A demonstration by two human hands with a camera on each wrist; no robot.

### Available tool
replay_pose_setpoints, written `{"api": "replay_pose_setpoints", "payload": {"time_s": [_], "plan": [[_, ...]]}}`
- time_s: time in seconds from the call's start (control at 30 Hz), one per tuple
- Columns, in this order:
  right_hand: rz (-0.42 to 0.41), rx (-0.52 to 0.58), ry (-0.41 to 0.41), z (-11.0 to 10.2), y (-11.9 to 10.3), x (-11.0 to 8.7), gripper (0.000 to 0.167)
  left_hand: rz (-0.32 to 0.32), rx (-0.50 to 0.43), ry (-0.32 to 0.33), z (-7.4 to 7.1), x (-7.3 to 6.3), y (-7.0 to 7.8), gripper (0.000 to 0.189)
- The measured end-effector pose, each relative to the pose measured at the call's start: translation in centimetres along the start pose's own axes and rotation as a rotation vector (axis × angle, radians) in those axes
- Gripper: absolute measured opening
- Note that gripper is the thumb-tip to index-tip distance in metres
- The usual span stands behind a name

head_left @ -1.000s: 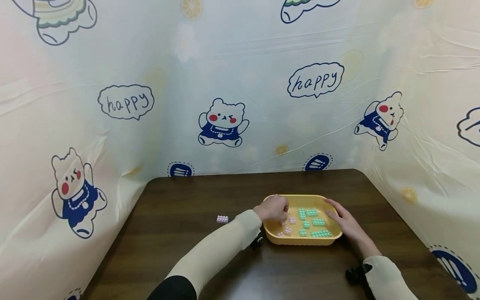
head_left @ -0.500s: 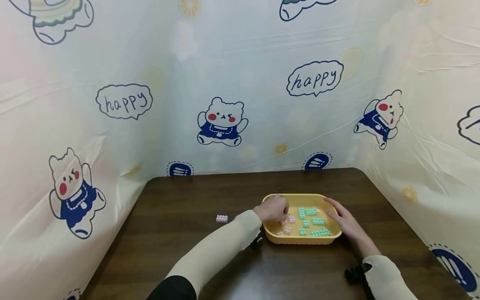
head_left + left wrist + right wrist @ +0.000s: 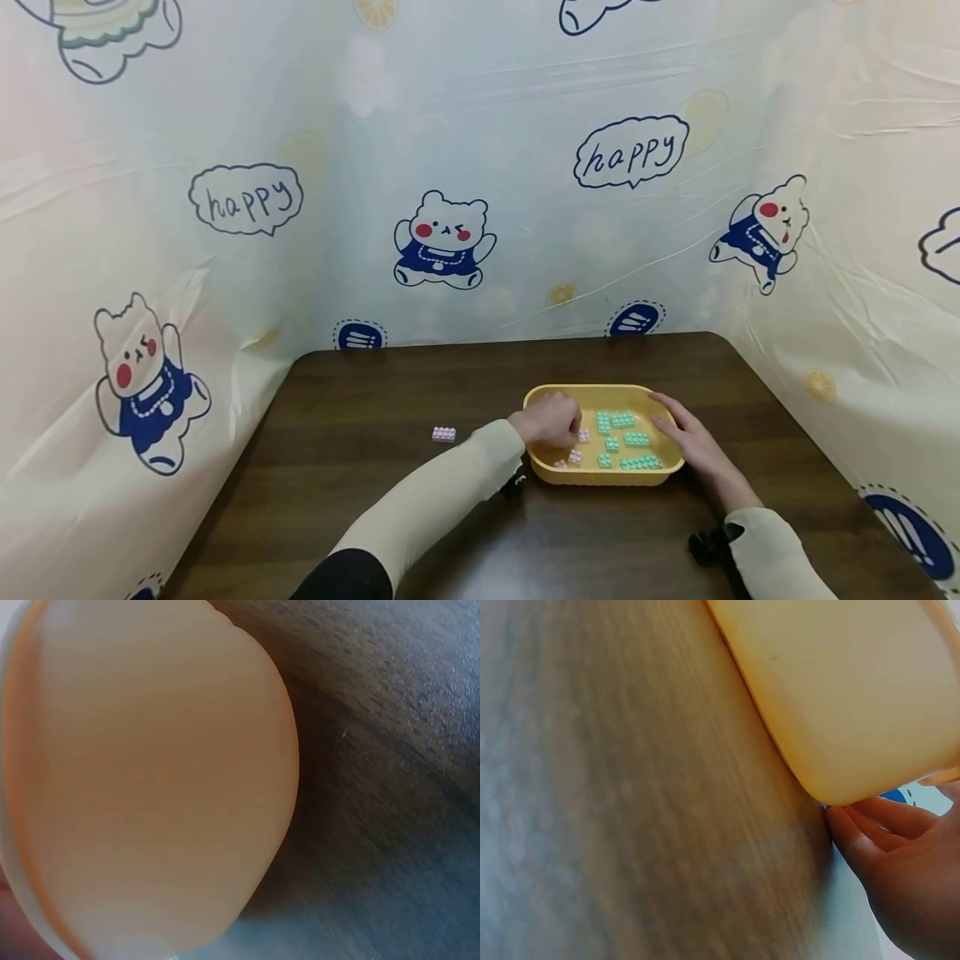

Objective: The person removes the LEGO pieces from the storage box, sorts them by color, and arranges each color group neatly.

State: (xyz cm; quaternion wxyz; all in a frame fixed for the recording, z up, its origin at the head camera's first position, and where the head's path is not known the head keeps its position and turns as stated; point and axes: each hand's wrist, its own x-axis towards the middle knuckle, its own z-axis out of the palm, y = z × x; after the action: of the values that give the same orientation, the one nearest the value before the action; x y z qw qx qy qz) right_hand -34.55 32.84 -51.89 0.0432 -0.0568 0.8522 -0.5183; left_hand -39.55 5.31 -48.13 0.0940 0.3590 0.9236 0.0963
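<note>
A yellow tray [image 3: 600,478] stands on the table, green building bricks [image 3: 637,439] laid out in its right part and smaller pink bricks [image 3: 575,457] at the left. My left hand [image 3: 553,419] reaches over the left rim, knuckles up, fingers bent down among the pink bricks. Its fingertips are hidden; I cannot tell whether they pinch a brick. At the right end, my right hand [image 3: 693,437] holds the tray, thumb over the rim and fingers along the outer wall. The right wrist view shows those fingers [image 3: 855,836] against the tray's corner. The tray wall [image 3: 165,780] fills much of the left wrist view.
One pink brick [image 3: 443,434] lies on the dark wooden table [image 3: 390,392], left of the tray and close beyond the left sleeve [image 3: 442,483]. A printed curtain [image 3: 510,167] rises behind the table and along both sides.
My left hand has shifted slightly right inside the tray and now covers a pink brick that showed by its fingertips before. The right hand keeps its hold; the head view has tilted a little.
</note>
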Motion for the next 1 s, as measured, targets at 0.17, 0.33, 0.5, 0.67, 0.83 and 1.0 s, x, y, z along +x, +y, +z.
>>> {"api": "replay_pose_setpoints", "payload": {"time_s": [0.17,0.33,0.5,0.67,0.83,1.0], "plan": [[-0.019,0.002,0.001,0.2,0.0,0.0,0.059,0.001,-0.02,0.007,0.0,-0.5,-0.1,0.014],[-0.01,0.002,-0.004,0.2,-0.1,-0.2,0.059,0.049,-0.047,0.087,-1.3,-1.5,-0.4,0.006],[-0.011,0.009,-0.009,0.0,-0.1,-0.2,0.06,0.06,-0.112,0.196,-3.7,-3.5,-1.4,0.004],[-0.02,0.002,-0.01,0.1,0.0,-0.3,0.06,0.032,-0.168,0.301,-5.6,-6.5,-3.9,0.008],[-0.033,0.005,-0.019,0.1,0.0,-0.5,0.06,0.006,-0.188,0.407,-5.9,-9.5,-7.7,0.006],[-0.042,0.015,-0.021,0.1,-0.3,-0.3,0.061,-0.053,-0.197,0.417,-5.3,-12.0,-11.6,0.007]]}}
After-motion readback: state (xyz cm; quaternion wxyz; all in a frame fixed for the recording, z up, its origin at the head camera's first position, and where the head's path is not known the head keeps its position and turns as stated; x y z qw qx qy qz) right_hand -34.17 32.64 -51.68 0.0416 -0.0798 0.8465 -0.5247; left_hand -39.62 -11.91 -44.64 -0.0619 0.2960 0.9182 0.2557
